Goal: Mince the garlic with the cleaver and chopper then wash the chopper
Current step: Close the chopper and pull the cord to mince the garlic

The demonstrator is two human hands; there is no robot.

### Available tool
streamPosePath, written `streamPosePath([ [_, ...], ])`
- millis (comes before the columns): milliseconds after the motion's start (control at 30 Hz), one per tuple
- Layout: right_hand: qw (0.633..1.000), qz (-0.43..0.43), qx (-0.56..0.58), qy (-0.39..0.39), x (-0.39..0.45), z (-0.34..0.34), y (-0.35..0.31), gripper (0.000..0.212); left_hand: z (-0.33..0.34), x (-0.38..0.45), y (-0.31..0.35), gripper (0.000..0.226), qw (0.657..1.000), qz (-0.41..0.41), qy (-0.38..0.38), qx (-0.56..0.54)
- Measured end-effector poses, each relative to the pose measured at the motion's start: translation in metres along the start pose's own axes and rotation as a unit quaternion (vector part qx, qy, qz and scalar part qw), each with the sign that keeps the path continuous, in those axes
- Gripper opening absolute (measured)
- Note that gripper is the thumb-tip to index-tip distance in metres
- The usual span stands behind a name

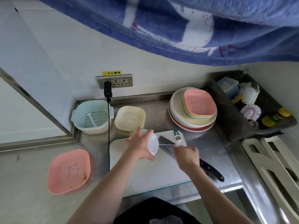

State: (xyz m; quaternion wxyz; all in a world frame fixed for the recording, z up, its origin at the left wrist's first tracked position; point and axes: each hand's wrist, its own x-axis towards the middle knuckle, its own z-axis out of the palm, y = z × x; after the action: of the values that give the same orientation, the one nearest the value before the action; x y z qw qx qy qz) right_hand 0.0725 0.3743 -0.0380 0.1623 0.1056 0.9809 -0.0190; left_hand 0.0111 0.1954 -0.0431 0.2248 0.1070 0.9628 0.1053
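From the head camera, the left hand (140, 147) grips the white pull-cord chopper (152, 143), its fingers curled round the body, and holds it tipped on its side over the far part of the white cutting board (145, 173). A thin cord (166, 144) runs taut from the chopper's lid to the right hand (186, 155), which is blurred; its fingers look closed on the small white pull handle (178, 142) at the cord's end. The cleaver (191, 157) lies flat on the board, blade under the cord and the right hand, its black handle sticking out past the board's right edge onto the steel table (215, 147). I cannot tell whether garlic sits inside the chopper.

A pink square dish (69, 172) rests left of the board, a cream one (130, 118) behind it, and a pale blue colander basket (92, 116) beside that. To the right stands a stack of plates and dishes (193, 109), and further right a dark tray (252, 104) holds brushes and bottles.
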Motion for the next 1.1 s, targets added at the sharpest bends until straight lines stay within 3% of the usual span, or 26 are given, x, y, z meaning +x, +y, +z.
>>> streamPosePath([
  [67, 0.992, -0.116, 0.036, 0.029, -0.005, -0.003, -0.040, 0.029, -0.001, 0.000, 0.000, 0.108, 1.000, -0.003, 0.000, 0.000],
  [133, 0.988, -0.155, 0.011, 0.023, -0.006, -0.006, -0.055, 0.038, 0.000, 0.000, -0.001, 0.108, 1.000, -0.001, -0.003, -0.005],
  [200, 0.992, -0.125, -0.022, 0.018, -0.002, -0.004, -0.042, 0.039, 0.000, 0.000, -0.002, 0.111, 1.000, -0.002, -0.006, -0.010],
  [333, 0.998, 0.055, -0.001, -0.032, 0.005, 0.017, 0.014, 0.056, 0.000, -0.001, -0.003, 0.111, 1.000, 0.000, 0.003, -0.010],
  [400, 0.996, 0.079, 0.008, -0.029, 0.007, 0.016, 0.021, 0.054, 0.000, -0.001, -0.003, 0.110, 1.000, 0.000, 0.003, -0.013],
  [500, 1.000, -0.030, 0.003, -0.001, 0.009, 0.006, -0.009, 0.028, 0.000, 0.000, -0.003, 0.109, 1.000, -0.002, 0.001, -0.011],
  [600, 0.987, -0.163, 0.015, 0.001, 0.000, -0.002, -0.054, 0.031, 0.001, 0.001, -0.003, 0.109, 1.000, -0.003, 0.000, -0.011],
  [667, 0.983, -0.183, -0.022, -0.001, 0.000, -0.008, -0.055, 0.037, 0.000, 0.001, -0.005, 0.110, 1.000, -0.002, -0.002, -0.011],
  [733, 0.990, -0.136, -0.011, -0.022, 0.004, -0.005, -0.031, 0.039, -0.001, 0.000, -0.005, 0.110, 1.000, 0.001, -0.003, -0.012],
  [833, 0.995, 0.009, 0.026, -0.093, 0.011, 0.006, 0.024, 0.044, -0.002, -0.002, -0.005, 0.109, 1.000, 0.005, 0.005, -0.015],
  [933, 0.996, 0.059, -0.005, -0.063, 0.011, 0.005, 0.042, 0.044, -0.001, -0.001, -0.006, 0.109, 1.000, 0.007, 0.004, -0.016],
  [1033, 0.997, -0.043, 0.026, -0.050, 0.007, 0.000, -0.005, 0.036, 0.001, 0.001, -0.005, 0.109, 1.000, 0.004, 0.001, -0.018],
  [1100, 0.990, -0.119, 0.059, -0.055, -0.002, -0.004, -0.042, 0.045, 0.001, 0.001, -0.006, 0.109, 1.000, -0.003, 0.002, -0.021],
])
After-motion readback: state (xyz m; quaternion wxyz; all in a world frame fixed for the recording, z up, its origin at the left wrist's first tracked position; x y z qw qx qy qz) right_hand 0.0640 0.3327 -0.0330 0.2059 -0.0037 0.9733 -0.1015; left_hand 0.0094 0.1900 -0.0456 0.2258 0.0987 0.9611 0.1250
